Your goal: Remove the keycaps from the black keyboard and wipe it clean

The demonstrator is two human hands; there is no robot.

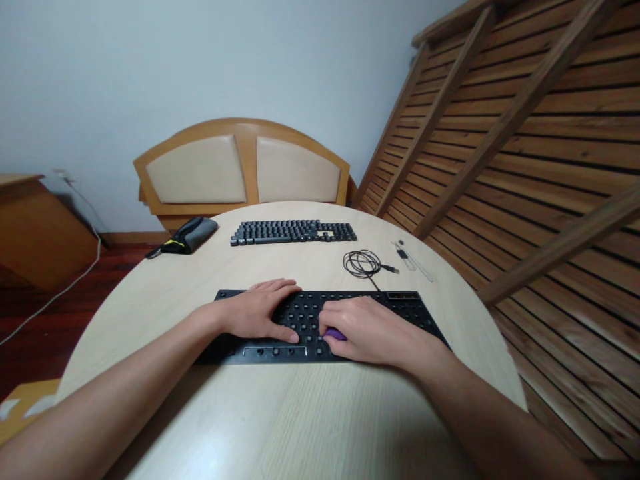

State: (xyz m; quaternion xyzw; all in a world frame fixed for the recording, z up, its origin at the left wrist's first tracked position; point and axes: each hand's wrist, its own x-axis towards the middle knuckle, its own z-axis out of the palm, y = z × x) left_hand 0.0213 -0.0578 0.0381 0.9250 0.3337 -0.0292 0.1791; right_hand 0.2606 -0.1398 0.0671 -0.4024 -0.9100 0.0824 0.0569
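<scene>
A black keyboard (280, 355) with its keycaps off lies in front of me on the round table. My left hand (255, 310) rests flat on its left part, fingers stretched and thumb apart. Over the middle, my right hand (357, 327) is closed around a small purple object (335, 333). Most of that object is hidden in the fist, so its kind cannot be made out. Black keycaps (277, 231) stand in keyboard order farther back. Behind the keyboard lies its coiled cable (361, 264) with a USB plug.
At the table's back left lies a folded grey and black pouch (193, 235). Small wire and pale thin items (413, 260) lie on the right. A chair-like wooden backrest (250, 163) stands behind the table (280, 420). Wooden slats (540, 147) lean on the right.
</scene>
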